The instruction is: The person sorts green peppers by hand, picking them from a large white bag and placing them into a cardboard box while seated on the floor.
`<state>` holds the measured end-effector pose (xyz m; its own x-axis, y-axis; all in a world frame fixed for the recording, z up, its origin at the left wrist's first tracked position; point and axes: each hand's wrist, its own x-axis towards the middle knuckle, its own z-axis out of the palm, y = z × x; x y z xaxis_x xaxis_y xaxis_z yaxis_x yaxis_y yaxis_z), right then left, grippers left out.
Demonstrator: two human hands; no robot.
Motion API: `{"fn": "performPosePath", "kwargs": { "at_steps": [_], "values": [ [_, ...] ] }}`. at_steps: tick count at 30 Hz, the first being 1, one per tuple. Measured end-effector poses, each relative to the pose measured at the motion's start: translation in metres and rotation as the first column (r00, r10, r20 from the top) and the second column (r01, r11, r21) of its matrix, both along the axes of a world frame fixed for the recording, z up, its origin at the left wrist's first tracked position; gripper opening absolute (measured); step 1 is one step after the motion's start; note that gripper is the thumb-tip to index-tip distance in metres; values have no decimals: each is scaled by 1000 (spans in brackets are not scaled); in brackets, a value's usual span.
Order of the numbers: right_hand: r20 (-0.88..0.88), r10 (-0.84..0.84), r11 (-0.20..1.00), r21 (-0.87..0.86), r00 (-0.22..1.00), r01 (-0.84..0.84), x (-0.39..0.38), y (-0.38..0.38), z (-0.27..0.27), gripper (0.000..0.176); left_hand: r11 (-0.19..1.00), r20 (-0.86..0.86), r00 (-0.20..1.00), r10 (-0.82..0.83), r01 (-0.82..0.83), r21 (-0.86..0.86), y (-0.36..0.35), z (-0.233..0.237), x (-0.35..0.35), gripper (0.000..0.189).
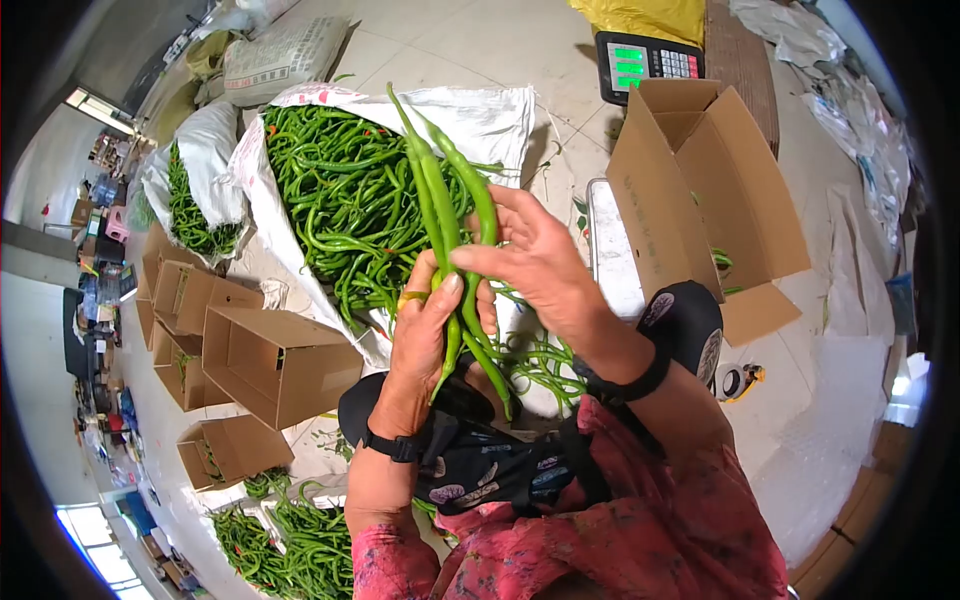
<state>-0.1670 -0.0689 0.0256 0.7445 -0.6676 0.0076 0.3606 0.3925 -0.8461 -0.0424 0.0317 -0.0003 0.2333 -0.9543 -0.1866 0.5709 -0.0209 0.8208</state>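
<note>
Several long green chili peppers (432, 195) are bunched together in front of me, their tips pointing away. My left hand (425, 325), with a ring on one finger, is closed around the lower part of the bunch. From the right, my right hand (545, 250) grips the same peppers, thumb in front and fingers partly hidden behind a curved one. Beyond both hands lies an open white sack (490, 115) heaped with green chili peppers (335, 190). More loose peppers (545, 365) lie just below my right hand, over my lap.
An open cardboard box (640, 200) stands on the right beside a digital scale (650, 62). Smaller open boxes (310, 375) are at left. A second pepper sack (210, 150) sits behind them. A pepper pile (300, 545) lies at lower left, a tape roll (735, 382) at right.
</note>
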Motion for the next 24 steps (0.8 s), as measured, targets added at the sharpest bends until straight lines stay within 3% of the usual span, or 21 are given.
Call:
{"fn": "performPosePath", "kwargs": {
  "at_steps": [2, 4, 6, 8, 10, 12, 14, 16, 17, 20, 22, 24],
  "values": [
    [-72, 4, 1000, 10, 997, -3, 6, -2, -6, 48, 999, 66, 998, -4, 2, 32, 0, 1, -1, 28],
    [-307, -10, 994, -106, 952, -24, 10, -4, -11, 31, 991, 232, 973, -13, -17, 129, -1, 9, -5, 31],
    [-310, -12, 994, -105, 951, -22, 13, -6, -25, 21, 984, 309, 951, -26, -31, 178, -1, 7, -5, 33],
    [-135, 63, 993, 109, 989, -49, 13, -11, -32, 21, 991, 358, 934, -17, -33, 131, -2, -3, -3, 41],
    [-89, 57, 990, 136, 994, -44, 10, -14, -28, 21, 995, 332, 942, -44, 10, 102, -1, -1, -2, 40],
    [-64, 214, 955, 222, 975, -195, 3, -19, -26, 21, 990, 301, 949, -94, 57, 128, -1, 2, -2, 40],
    [-13, 233, 932, 289, 972, -220, 6, -21, -30, 21, 991, 216, 975, -51, 23, 133, -2, 0, 3, 33],
    [-37, 82, 946, 317, 996, -66, 9, -23, -31, 21, 984, 183, 980, 73, -101, 146, -3, -2, 6, 32],
    [-77, 59, 972, 231, 995, -40, 9, -26, -42, 23, 979, 151, 982, 110, -133, 152, -3, -6, 10, 30],
    [-72, -59, 962, 262, 996, 75, 7, -29, -53, 25, 980, 22, 986, 166, -168, 106, -1, -13, 17, 31],
    [-67, -79, 955, 283, 995, 95, -1, -34, -53, 26, 982, 32, 986, 164, -167, 89, -2, -9, 18, 31],
    [-18, -107, 955, 277, 994, 108, -12, -43, -56, 25, 948, 113, 958, 264, -279, 151, 0, -2, 22, 33]
  ]
}}
